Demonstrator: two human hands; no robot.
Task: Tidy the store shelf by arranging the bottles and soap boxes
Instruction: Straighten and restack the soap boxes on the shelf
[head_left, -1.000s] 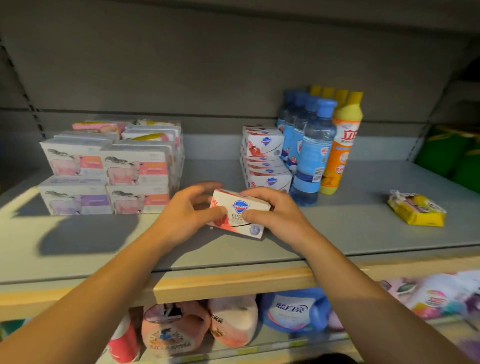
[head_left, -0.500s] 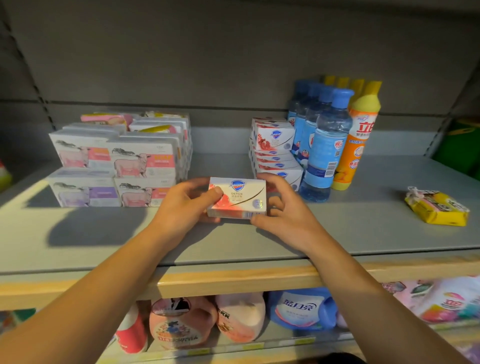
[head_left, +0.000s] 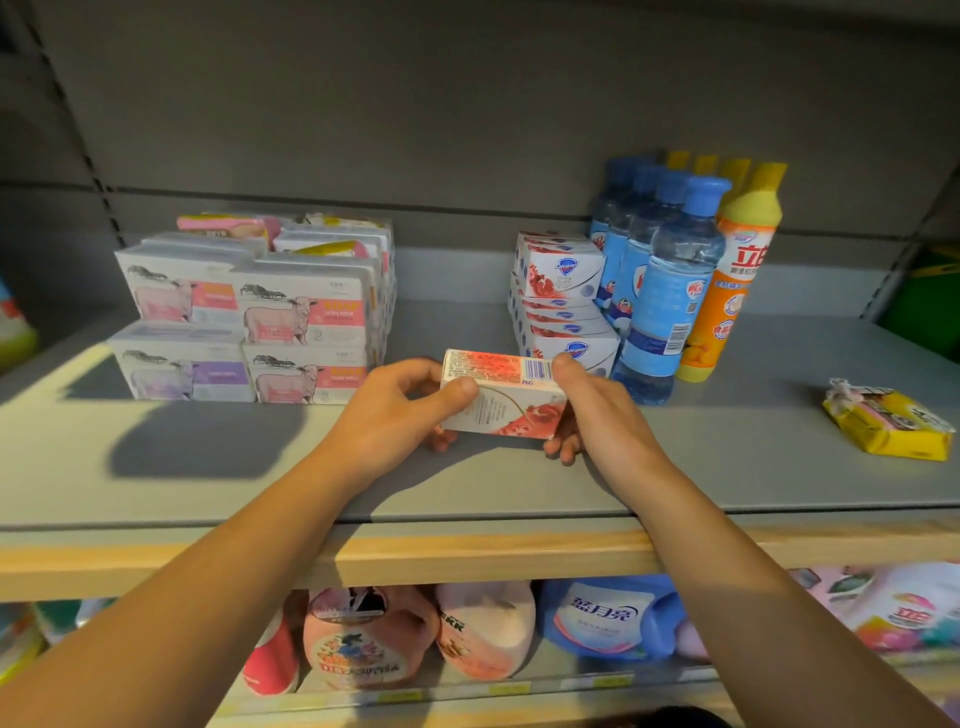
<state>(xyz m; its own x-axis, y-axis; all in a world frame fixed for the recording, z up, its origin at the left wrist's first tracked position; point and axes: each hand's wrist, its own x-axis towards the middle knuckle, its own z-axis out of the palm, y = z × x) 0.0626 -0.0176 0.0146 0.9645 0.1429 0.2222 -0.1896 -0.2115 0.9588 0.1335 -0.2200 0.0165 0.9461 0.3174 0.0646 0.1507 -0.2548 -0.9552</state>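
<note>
At the centre of the frame both hands hold one soap box (head_left: 503, 396) just above the grey shelf (head_left: 727, 467). The left hand (head_left: 392, 415) grips the box's left end, thumb across its near face and fingers curled behind and under it. The right hand (head_left: 597, 410) grips the right end, thumb on the top edge beside the barcode and fingertips showing beneath the box. The box is tilted, so that its printed back panel with red text and the barcode faces up, and the white face with red fruit artwork faces the camera. Right of centre, just behind the held box, stands a stack of matching soap boxes (head_left: 563, 306), white with red artwork and a blue shield logo. Touching that stack on its right is a row of blue-capped bottles (head_left: 670, 291) running toward the back wall, and beside them a row of orange bottles with yellow caps (head_left: 732, 280). In the left half of the frame, well apart from the hands, sits a two-layer block of larger white boxes (head_left: 249, 317) printed with sheep pictures and pink or purple labels. At the right edge a yellow wrapped packet (head_left: 888, 423) lies alone on the shelf. Along the bottom of the frame, the lower shelf carries pink jugs (head_left: 415, 639) and a blue detergent pouch (head_left: 608, 618).
</note>
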